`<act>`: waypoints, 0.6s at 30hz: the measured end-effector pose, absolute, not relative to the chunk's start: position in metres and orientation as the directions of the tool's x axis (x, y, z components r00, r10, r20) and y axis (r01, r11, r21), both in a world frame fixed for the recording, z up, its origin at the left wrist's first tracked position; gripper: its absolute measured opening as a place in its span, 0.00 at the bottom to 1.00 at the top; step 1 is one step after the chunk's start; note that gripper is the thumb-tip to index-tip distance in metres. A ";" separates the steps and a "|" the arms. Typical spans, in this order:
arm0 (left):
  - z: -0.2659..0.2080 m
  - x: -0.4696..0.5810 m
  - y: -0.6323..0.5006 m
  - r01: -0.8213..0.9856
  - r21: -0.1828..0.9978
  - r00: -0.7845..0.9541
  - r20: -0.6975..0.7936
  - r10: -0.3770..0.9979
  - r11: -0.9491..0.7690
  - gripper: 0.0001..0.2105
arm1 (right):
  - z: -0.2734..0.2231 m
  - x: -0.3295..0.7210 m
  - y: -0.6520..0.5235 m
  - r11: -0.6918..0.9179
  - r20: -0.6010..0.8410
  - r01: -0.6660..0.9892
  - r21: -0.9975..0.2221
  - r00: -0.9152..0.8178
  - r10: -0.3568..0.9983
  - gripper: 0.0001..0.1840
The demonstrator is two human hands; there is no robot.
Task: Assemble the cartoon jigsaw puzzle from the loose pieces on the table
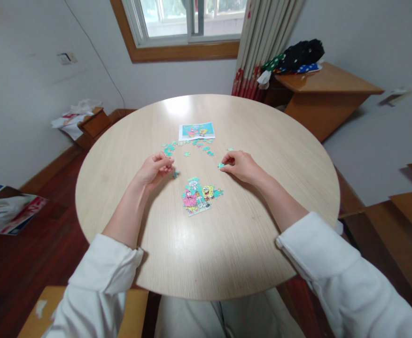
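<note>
Between thumb and fingertips, my right hand [241, 165] pinches a small turquoise puzzle piece [221, 166], right of the middle of the table. My left hand [154, 170] is closed with curled fingers; whether anything is inside them is hidden. Just beside its fingertips is a dark teal puzzle piece [176, 174]. Nearer to me lies a partly joined jigsaw puzzle [196, 197], showing a pink starfish, a yellow sponge and a pale blue-green figure. Beyond my hands, several loose turquoise pieces [169, 149] lie scattered in front of a printed reference picture [196, 131].
Everything rests on a round pale wooden table [206, 258]. One loose piece [230, 149] lies beyond my right hand. A wooden cabinet [329, 80] with dark cloths [302, 54] stands at the back right, by a curtain [264, 42]. Papers [73, 119] lie at left.
</note>
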State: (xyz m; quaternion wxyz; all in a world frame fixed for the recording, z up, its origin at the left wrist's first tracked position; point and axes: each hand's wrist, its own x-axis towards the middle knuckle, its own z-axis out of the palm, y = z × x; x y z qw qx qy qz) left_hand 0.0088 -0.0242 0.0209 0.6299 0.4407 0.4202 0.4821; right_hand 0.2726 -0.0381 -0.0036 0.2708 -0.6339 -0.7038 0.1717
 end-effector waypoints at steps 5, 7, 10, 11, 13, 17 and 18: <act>0.020 0.008 -0.024 -0.254 0.956 0.191 -0.100 0.977 0.147 0.16 | -0.004 0.271 -0.038 0.166 0.157 0.741 -0.651 -0.082 0.984 0.05; 0.020 0.008 -0.024 -0.252 0.957 0.191 -0.097 0.977 0.144 0.16 | -0.004 0.271 -0.039 0.183 0.163 0.729 -0.660 -0.098 0.982 0.05; 0.019 0.007 -0.024 -0.253 0.958 0.201 -0.086 0.976 0.136 0.17 | -0.002 0.271 -0.040 0.195 0.170 0.741 -0.642 -0.109 0.979 0.04; 0.019 0.007 -0.024 -0.255 0.958 0.204 -0.081 0.976 0.133 0.17 | -0.002 0.270 -0.041 0.193 0.177 0.751 -0.632 -0.103 0.979 0.04; 0.018 0.007 -0.023 -0.254 0.958 0.208 -0.077 0.975 0.130 0.17 | -0.001 0.270 -0.041 0.188 0.197 0.765 -0.616 -0.081 0.977 0.04; 0.017 0.007 -0.023 -0.255 0.958 0.206 -0.079 0.975 0.132 0.17 | -0.003 0.270 -0.040 0.183 0.222 0.726 -0.663 -0.044 0.974 0.06; 0.017 0.007 -0.023 -0.255 0.958 0.206 -0.080 0.975 0.132 0.17 | -0.003 0.270 -0.039 0.186 0.223 0.706 -0.683 -0.041 0.974 0.07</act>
